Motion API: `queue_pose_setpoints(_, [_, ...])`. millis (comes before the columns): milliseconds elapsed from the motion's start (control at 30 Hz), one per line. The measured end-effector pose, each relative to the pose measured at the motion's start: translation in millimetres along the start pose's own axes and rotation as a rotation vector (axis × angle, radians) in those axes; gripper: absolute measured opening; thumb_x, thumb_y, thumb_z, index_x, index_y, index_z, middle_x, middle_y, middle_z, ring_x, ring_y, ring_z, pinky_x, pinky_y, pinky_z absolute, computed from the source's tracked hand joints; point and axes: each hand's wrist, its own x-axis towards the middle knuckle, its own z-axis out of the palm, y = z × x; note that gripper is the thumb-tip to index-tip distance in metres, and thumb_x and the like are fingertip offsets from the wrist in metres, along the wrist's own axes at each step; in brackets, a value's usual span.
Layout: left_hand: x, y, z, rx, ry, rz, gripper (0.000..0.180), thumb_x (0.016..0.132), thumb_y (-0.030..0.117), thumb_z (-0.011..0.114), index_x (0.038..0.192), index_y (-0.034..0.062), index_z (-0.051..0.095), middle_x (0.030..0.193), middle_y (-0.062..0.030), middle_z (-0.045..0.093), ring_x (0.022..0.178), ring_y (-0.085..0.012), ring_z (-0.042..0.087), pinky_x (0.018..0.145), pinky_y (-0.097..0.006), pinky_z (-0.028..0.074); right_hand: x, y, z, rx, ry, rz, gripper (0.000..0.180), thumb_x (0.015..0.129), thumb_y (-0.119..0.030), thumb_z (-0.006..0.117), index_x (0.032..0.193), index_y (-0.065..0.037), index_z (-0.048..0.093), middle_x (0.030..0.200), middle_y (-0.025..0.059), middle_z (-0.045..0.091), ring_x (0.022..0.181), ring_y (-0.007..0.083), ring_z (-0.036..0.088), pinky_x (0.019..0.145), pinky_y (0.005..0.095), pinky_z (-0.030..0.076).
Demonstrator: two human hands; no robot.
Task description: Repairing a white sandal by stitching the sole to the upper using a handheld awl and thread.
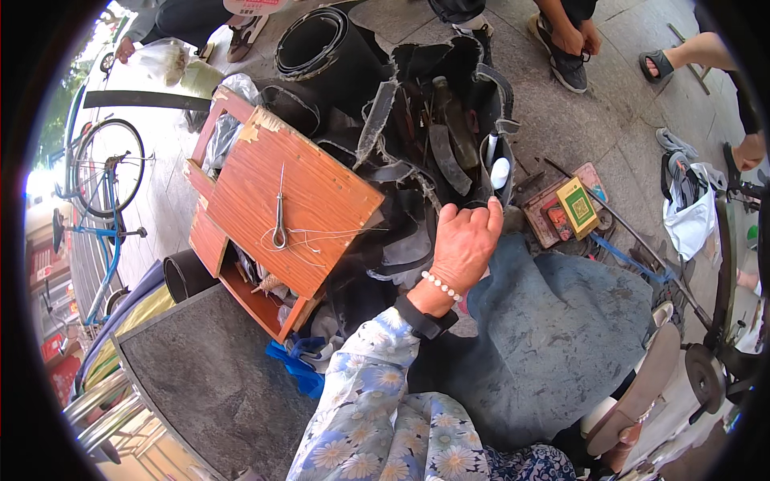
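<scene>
My left hand, with a beaded bracelet and a dark watch band at the wrist, reaches up from the lower edge, back of the hand toward me. Its fingers are curled over the near edge of a worn black tool bag; their tips are hidden. Inside the bag stand dark tools and a curved dark strip. A white bottle sits in a side pocket just beyond my fingers. Below the hand, a grey-blue cloth is spread out. My right hand does not show.
On a wooden box with an open drawer lie an awl and loose thread. Rolled black rubber stands behind. At right are a tin with a yellow card, a metal rod and a white bag. Other people's feet and hands are nearby.
</scene>
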Motion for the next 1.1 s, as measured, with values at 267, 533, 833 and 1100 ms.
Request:
queue_pose_setpoints(267, [-2.4,11.7,5.7,0.008,-0.004,0.057,0.041,0.071,0.008,0.057,0.111,0.0011,0.055,0.070,-0.0016,0.049,0.063,-0.0168,0.052,0.070,-0.034,0.037,-5.2,-22.5,62.1,-0.245,-0.003,-0.157,0.080,0.061,-0.044,0.080,0.117,0.003,0.046,0.089,0.0140,0.061,0.070,0.0278,0.062,0.056,0.0409,0.052])
queue_pose_setpoints(533, [-5.9,-21.0,-5.2,-0.075,-0.012,0.264,0.034,0.071,0.010,0.057,0.104,0.0038,0.058,0.067,-0.0016,0.048,0.064,-0.0177,0.053,0.070,-0.035,0.039,-8.2,-19.4,32.5,-0.021,0.108,0.063,0.082,0.062,-0.040,0.080,0.121,0.002,0.043,0.091,0.0145,0.061,0.075,0.0282,0.062,0.059,0.0430,0.053])
queue_pose_setpoints(833, [73.0,-82.6,-26.2,-0.438,-0.510,0.121,0.039,0.069,-0.002,0.049,0.107,-0.0028,0.060,0.097,-0.0239,0.063,0.093,-0.0392,0.059,0.082,-0.040,0.049,-25.4,20.8,-21.7,-0.011,0.243,-0.044,0.076,0.063,-0.036,0.078,0.120,0.001,0.045,0.095,0.0160,0.060,0.081,0.0313,0.062,0.064,0.0450,0.054])
queue_pose_setpoints(1100, [178.6,-133.9,6.5,-0.026,-0.700,0.214,0.038,0.073,0.003,0.053,0.110,0.0008,0.060,0.103,-0.0196,0.063,0.099,-0.0359,0.059,0.085,-0.039,0.047,-20.3,51.1,-35.2,0.068,0.207,-0.004,0.074,0.063,-0.034,0.077,0.119,0.002,0.045,0.097,0.0161,0.060,0.082,0.0313,0.061,0.065,0.0443,0.054])
